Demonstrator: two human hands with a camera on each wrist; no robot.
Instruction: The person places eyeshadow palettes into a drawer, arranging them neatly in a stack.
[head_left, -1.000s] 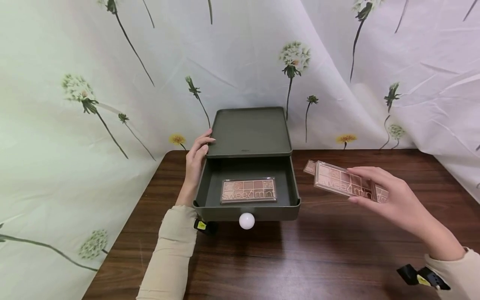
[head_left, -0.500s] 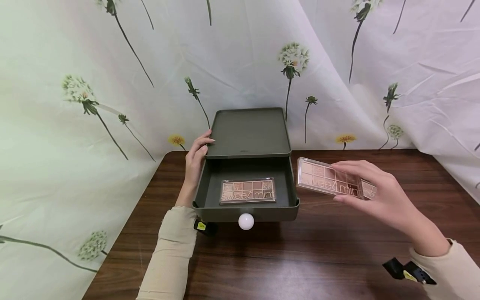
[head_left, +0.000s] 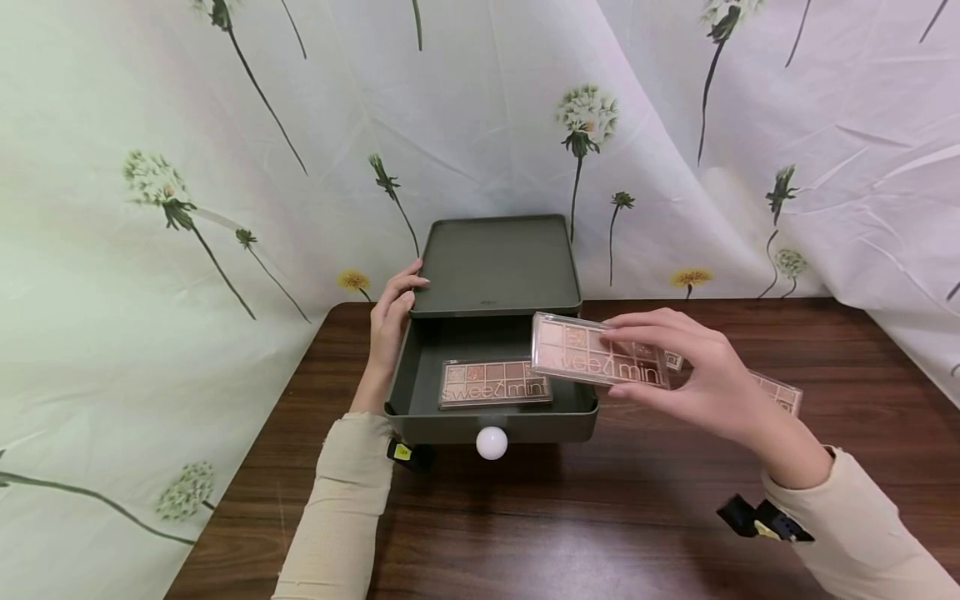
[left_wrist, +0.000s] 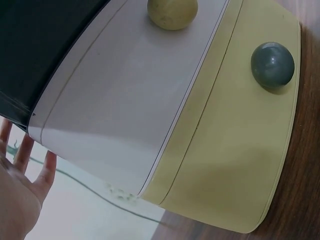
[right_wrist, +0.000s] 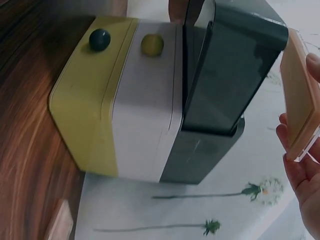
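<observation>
My right hand point(head_left: 705, 379) pinches an eyeshadow palette point(head_left: 570, 350) with a clear lid, thumb below and fingers above. It hangs over the right side of the pulled-out dark green drawer point(head_left: 442, 427). Inside that drawer lies another palette point(head_left: 487, 392), its right end partly covered by the held one. My left hand point(head_left: 390, 321) rests against the left side of the drawer unit's top point(head_left: 498, 258). In the left wrist view, the fingers of my left hand point(left_wrist: 22, 185) reach along the unit's side. The right wrist view shows the held palette point(right_wrist: 297, 95) from its back and edge.
Below the green drawer are a white drawer point(right_wrist: 145, 95) and a yellow drawer point(right_wrist: 90, 110), both pushed in. Further palettes point(head_left: 780, 392) lie on the wooden table point(head_left: 600, 517) behind my right hand. A flower-print cloth point(head_left: 480, 108) hangs behind the unit.
My right hand has carried the palette leftward from over the table to over the open drawer, uncovering a palette on the table. My left hand has stayed in place.
</observation>
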